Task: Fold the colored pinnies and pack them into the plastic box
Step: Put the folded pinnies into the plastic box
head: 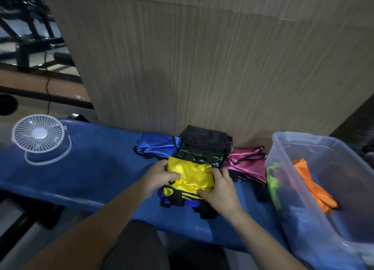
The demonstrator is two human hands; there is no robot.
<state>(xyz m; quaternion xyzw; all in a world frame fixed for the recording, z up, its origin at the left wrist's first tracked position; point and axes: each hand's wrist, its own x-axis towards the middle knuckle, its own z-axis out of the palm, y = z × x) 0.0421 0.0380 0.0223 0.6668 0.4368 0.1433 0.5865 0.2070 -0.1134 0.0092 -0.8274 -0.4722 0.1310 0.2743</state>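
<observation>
Two hands gripping yellow pinny [190, 173], left hand [159, 175] at its left edge, right hand [219, 185] at its right

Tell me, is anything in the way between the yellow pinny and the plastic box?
Only the pink pinny, lying low on the blue bench between them. The yellow pinny, held by both hands, could be lifted over it into the open-topped plastic box.

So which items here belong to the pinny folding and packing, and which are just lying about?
Job: yellow pinny, gripped by left hand and right hand; blue pinny; pink pinny; orange pinny in plastic box.
Lying about: white fan.
</observation>
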